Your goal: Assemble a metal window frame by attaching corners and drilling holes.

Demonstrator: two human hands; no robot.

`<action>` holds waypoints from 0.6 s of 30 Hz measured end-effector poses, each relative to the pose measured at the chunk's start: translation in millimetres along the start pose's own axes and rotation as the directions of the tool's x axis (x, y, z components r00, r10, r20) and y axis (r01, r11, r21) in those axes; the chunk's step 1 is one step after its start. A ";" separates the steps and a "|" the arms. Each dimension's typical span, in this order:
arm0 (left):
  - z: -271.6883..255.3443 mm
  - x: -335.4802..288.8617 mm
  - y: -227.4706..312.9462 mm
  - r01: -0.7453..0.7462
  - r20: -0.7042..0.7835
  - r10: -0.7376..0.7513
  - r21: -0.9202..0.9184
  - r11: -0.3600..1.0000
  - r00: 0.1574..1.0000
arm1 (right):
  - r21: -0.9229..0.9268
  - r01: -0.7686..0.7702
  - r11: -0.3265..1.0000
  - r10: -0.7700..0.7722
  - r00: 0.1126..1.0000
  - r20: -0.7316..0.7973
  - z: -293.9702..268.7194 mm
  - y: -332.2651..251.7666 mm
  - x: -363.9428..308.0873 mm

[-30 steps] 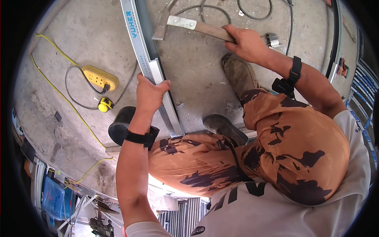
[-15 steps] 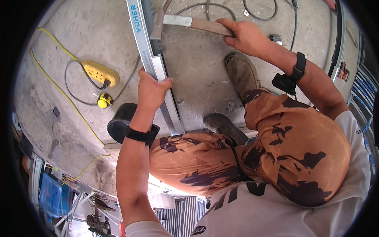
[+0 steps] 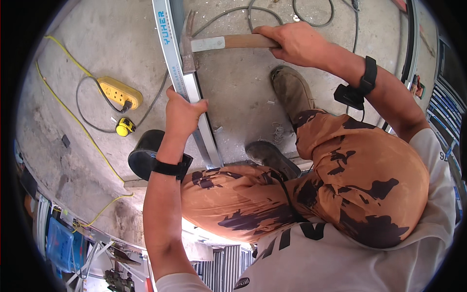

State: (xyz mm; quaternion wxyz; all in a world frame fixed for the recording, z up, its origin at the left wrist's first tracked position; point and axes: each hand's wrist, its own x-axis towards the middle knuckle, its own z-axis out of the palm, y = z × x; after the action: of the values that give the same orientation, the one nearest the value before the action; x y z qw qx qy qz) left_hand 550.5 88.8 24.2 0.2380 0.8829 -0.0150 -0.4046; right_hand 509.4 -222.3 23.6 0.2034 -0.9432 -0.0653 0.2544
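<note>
My right hand (image 3: 299, 44) is closed around the wooden handle of a claw hammer (image 3: 243, 41). The hammer's steel head lies against a long silver metal profile (image 3: 168, 44), just above the end of a shorter strip (image 3: 193, 85) set along it. Whether the head presses on that end I cannot tell. Lower down, my left hand (image 3: 184, 113) wraps around the profile, thumb across its right side. The profile slants from the top of the view to near my left knee.
A yellow power strip (image 3: 119, 91) with a dark plug and a yellow tape measure (image 3: 125, 127) lie on the concrete floor at left. Beside my left wrist stands a black bucket (image 3: 141, 155). Grey cables (image 3: 219, 17) curl across the far floor. My shoes (image 3: 292, 90) are right of the profile.
The hammer head has come down along the profile, closer to my left hand, and its handle is now nearly level. My left hand keeps its grip on the profile.
</note>
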 end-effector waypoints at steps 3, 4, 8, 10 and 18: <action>0.9 1.2 -7.6 -0.041 -0.036 0.042 0.033 0.999 0.998 | 0.019 -0.036 0.999 0.037 0.999 -0.019 -2.7 7.0 1.7; -0.2 0.8 -4.0 -0.027 -0.026 0.028 0.031 0.999 0.999 | 0.002 -0.057 0.998 0.057 0.998 -0.022 -1.2 7.3 1.0; 2.0 -0.3 -7.6 -0.052 -0.036 0.052 0.011 0.999 0.998 | 0.098 -0.063 0.993 0.048 0.988 0.149 -5.0 -10.9 -9.9; -0.1 1.8 -12.9 -0.057 -0.017 0.057 -0.003 0.998 0.998 | 0.113 -0.124 0.986 0.106 0.983 0.152 -5.7 -13.7 -17.7; -21.8 18.0 0.4 -0.042 0.042 0.050 -0.162 0.986 0.998 | 0.359 -0.438 0.824 0.502 0.858 -0.106 12.1 65.9 -46.6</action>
State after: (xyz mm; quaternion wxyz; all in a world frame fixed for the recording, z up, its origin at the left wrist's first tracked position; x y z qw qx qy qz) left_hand 578.4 93.4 23.8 0.3175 0.8507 -0.0081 -0.4189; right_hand 464.3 -288.6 7.8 0.2908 -0.9039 0.2330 0.2099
